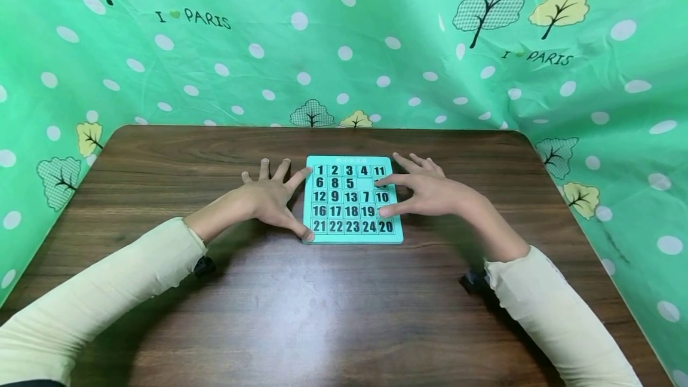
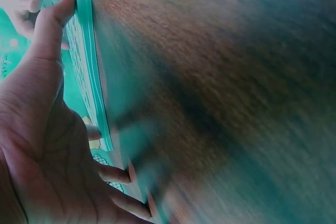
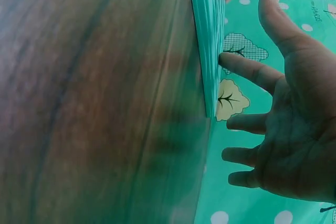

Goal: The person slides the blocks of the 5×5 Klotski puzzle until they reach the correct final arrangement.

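A turquoise number slide puzzle [image 1: 357,239] lies flat on the table, its black-numbered tiles facing up. My left hand [image 1: 271,200] is spread at its left side. The left thumb touches the near left corner, and the index fingertip meets the edge higher up. Over the puzzle's right side, my right hand [image 1: 435,193] extends its index finger onto a tile in the second row, hiding that number. A tile gap shows left of this fingertip, beside the 5. The right thumb is above the fourth row near 19; in the right wrist view it looks raised off the puzzle [image 3: 202,35].
The dark wood-grain table [image 1: 301,315] extends around the puzzle on all sides. Behind it hangs a green polka-dot cloth [image 1: 322,34] printed with trees. Pale sleeves [image 1: 129,273] cover both forearms, and dark objects sit under each wrist.
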### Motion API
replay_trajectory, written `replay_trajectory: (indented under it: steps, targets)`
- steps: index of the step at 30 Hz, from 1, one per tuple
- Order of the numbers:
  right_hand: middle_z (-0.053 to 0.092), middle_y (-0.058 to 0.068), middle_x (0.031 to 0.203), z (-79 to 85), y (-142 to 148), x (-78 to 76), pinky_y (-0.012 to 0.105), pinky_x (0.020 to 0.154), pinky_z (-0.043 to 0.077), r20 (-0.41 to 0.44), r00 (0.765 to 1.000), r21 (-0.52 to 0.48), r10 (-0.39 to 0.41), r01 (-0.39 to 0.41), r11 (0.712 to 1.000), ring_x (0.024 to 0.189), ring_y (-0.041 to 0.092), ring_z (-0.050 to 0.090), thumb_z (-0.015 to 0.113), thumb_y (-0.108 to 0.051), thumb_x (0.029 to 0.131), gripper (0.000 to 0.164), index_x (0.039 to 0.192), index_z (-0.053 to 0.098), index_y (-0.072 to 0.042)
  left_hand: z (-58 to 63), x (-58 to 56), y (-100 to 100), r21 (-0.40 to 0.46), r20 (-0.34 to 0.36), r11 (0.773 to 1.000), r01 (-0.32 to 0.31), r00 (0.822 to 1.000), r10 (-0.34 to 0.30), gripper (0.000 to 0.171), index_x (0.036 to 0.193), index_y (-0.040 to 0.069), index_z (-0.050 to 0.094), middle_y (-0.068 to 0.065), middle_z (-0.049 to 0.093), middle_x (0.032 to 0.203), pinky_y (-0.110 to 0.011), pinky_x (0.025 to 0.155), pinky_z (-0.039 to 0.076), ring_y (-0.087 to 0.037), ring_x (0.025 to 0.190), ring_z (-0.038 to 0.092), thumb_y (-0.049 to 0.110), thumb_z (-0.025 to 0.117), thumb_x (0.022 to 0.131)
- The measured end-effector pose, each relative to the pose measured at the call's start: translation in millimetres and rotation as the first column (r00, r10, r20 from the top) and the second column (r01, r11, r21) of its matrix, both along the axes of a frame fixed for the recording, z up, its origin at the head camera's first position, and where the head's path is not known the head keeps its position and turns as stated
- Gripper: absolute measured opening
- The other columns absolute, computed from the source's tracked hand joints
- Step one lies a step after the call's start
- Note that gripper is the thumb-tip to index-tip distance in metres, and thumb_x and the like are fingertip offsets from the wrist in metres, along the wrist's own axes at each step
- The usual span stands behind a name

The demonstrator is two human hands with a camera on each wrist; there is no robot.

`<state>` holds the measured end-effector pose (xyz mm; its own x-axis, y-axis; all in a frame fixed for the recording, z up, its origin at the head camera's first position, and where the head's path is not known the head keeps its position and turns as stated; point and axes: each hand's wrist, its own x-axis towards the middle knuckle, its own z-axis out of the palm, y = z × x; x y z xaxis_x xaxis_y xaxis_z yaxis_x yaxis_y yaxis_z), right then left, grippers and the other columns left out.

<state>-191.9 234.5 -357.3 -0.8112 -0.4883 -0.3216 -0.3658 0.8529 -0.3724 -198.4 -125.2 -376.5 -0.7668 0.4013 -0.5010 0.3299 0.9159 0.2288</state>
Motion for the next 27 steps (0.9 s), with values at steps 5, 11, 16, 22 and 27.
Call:
replay_trajectory:
  steps: [5,11,16,22,27]
  targets:
    - [0.007,0.022,0.191,-2.5,-16.0,-1.1,0.083,0.135,-0.001,-0.022,0.998,-0.031,0.050,-0.051,0.998,0.175,0.058,0.001,0.081,-0.067,0.096,0.077,0.162,0.063,-0.031,0.8,0.1,0.4,-0.012,-0.007,1.000,0.004,1.000,-0.005,0.154,0.181,0.041,-0.011,-0.024,-0.015,0.189,-0.098,0.122,0.004,-0.066,0.168,-0.018,0.095,0.083,0.072]
    - [0.004,0.018,0.192,-7.0,-33.9,-0.3,0.083,0.136,0.000,0.002,0.994,0.003,0.106,-0.106,0.994,0.175,0.057,-0.003,0.079,-0.073,0.096,0.085,0.169,0.054,-0.038,1.3,0.8,1.3,-0.021,-0.009,1.000,0.006,1.000,-0.006,0.154,0.181,0.042,-0.012,-0.023,-0.016,0.189,-0.098,0.121,0.005,-0.066,0.168,-0.017,0.096,0.082,0.072]
    - [0.007,0.020,0.191,-2.7,-20.3,1.3,0.083,0.135,-0.001,-0.003,0.998,0.021,0.070,-0.070,0.997,0.175,0.057,-0.001,0.079,-0.072,0.096,0.080,0.165,0.059,-0.038,0.7,0.5,1.8,-0.018,-0.007,1.000,0.009,1.000,-0.009,0.154,0.181,0.042,-0.012,-0.024,-0.016,0.189,-0.099,0.120,0.005,-0.067,0.168,-0.017,0.097,0.081,0.071]
    - [0.009,0.022,0.191,1.8,-10.4,-1.3,0.083,0.135,-0.002,0.005,0.999,-0.012,0.038,-0.038,0.999,0.174,0.059,0.001,0.080,-0.068,0.097,0.073,0.160,0.066,-0.034,1.5,-0.1,1.9,-0.020,0.000,1.000,0.014,1.000,-0.014,0.153,0.181,0.041,-0.012,-0.025,-0.017,0.189,-0.099,0.121,0.005,-0.067,0.167,-0.018,0.095,0.082,0.073]
    - [0.004,0.020,0.192,-4.4,-26.8,-11.7,0.082,0.136,-0.001,-0.009,0.998,-0.025,0.056,-0.056,0.998,0.175,0.057,0.000,0.080,-0.069,0.097,0.084,0.169,0.054,-0.034,1.6,0.2,2.1,-0.022,-0.002,1.000,0.016,1.000,-0.017,0.153,0.181,0.040,-0.012,-0.025,-0.016,0.189,-0.099,0.121,0.006,-0.067,0.167,-0.018,0.095,0.082,0.073]
